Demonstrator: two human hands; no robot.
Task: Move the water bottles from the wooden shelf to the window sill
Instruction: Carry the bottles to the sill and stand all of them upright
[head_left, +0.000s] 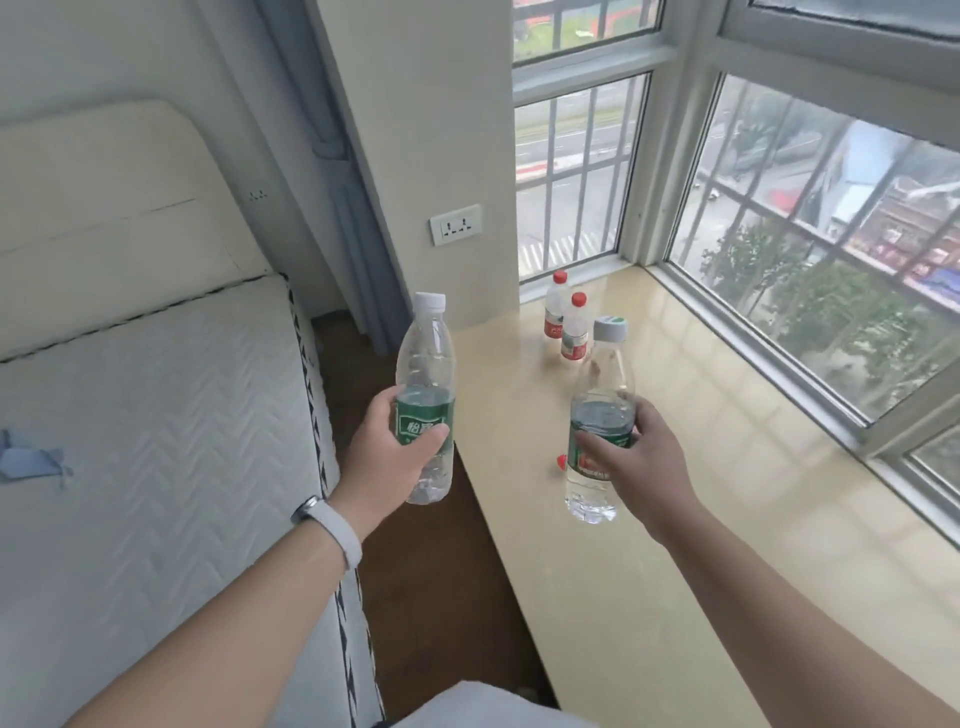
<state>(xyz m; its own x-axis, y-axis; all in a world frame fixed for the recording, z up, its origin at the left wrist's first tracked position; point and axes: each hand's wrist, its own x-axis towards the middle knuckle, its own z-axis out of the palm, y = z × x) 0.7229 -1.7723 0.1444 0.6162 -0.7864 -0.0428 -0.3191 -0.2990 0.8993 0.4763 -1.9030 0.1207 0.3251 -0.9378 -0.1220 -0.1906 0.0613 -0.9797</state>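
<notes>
My left hand (387, 457) grips a clear water bottle (426, 364) with a green label and a white cap, held upright over the gap between the bed and the sill. In my right hand (641, 457) is a second green-label bottle (602, 379) with a grey cap, held upright above the beige window sill (727, 493). Two small red-capped bottles (566, 322) stand close together on the sill near its far left corner. The wooden shelf is not in view.
A white mattress (156, 441) and a padded headboard (104, 208) fill the left side. A strip of brown floor (415, 571) runs between the bed and the sill. Barred windows (805, 249) line the sill's back and right. A wall socket (456, 224) sits above the sill.
</notes>
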